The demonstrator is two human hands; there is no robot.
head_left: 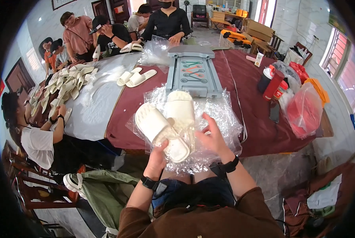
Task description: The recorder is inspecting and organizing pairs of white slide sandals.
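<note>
My left hand closes on the heel end of a cream slipper, its thumb on the edge of the sole. A second cream slipper lies right beside it, partly overlapped, toe pointing away from me. Under both slippers, clear plastic bags are spread at the table's near edge. My right hand is just right of the slippers, over the bags, with its fingers apart and nothing seen in them. Whether its fingertips touch the plastic I cannot tell.
A grey plastic board stands beyond the slippers on the maroon tablecloth. Another slipper pair lies to the left, near a slipper heap. Bottles and a red bag sit right. Several people work around the table.
</note>
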